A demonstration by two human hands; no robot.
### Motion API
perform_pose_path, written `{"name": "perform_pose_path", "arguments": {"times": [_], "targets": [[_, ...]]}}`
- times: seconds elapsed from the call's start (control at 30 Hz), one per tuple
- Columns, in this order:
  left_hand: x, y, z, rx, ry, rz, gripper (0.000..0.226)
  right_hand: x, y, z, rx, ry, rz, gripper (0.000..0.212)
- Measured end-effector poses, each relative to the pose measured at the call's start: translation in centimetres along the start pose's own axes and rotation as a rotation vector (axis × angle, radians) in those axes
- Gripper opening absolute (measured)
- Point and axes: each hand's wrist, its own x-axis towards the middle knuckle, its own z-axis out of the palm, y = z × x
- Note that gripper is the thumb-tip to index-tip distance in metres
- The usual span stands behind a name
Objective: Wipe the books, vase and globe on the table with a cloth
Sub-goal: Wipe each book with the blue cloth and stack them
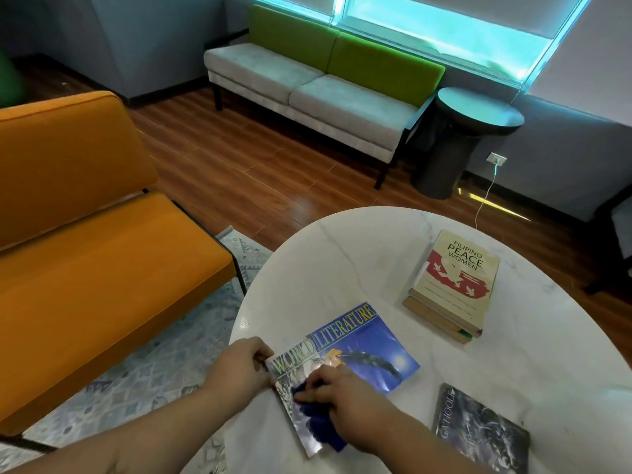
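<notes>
Presently: World Literature book [359, 350], marble table [376, 241].
Corner gripped by left hand [239, 366]; right hand [345, 401] clutches blue cloth [319, 429] on cover.

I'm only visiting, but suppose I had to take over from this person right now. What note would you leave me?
Left hand: grips the left edge of the World Literature book, steadying it on the marble table.
Right hand: holds a bunched blue cloth pressed on that book's cover.
Elsewhere on the table: a book stack topped by Filipino Peace Women at the far right, and a dark book at the near right.
Done: nothing is visibly finished.
Left: this cover, the stack and the dark book. The vase and globe are not in view.
</notes>
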Motion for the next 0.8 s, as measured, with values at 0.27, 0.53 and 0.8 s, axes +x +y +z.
{"name": "perform_pose_path", "arguments": {"times": [0.27, 0.53, 0.8], "targets": [[0.6, -0.6, -0.2, -0.026, -0.008, -0.023, 0.019, 1.1, -1.4, 1.7, -0.048, 0.029, -0.024, 0.042], [0.7, -0.4, -0.6, -0.015, -0.042, -0.022, 0.016, 1.9, -2.3, 2.2, -0.054, 0.066, -0.015, 0.046], [0.9, -0.5, -0.8, -0.020, -0.074, -0.005, 0.015, 2.8, -3.1, 1.5, -0.066, 0.045, 0.079, 0.053]]}}
